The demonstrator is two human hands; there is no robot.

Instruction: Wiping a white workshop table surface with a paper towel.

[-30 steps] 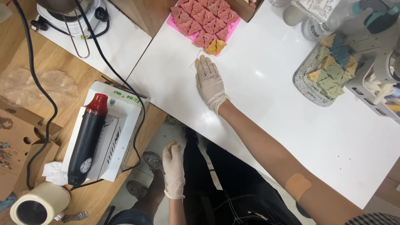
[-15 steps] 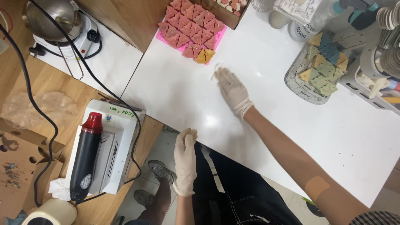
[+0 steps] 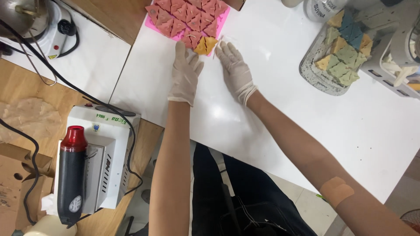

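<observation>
Gloved hands at the pink tray

Both lie open and flat on the white table: left hand and right hand just below the pink tray, fingertips nearing its orange triangular piece.

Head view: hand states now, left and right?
Left hand: open, fingers spread flat on the white table, tips at the pink mold; holds nothing.
Right hand: open, palm down beside the mold, fingertips on a clear wrapper; no grip.

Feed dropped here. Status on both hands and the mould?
Left hand open, fingertips at pink mould. Right hand open, flat on white table beside it. Nothing between.
</observation>
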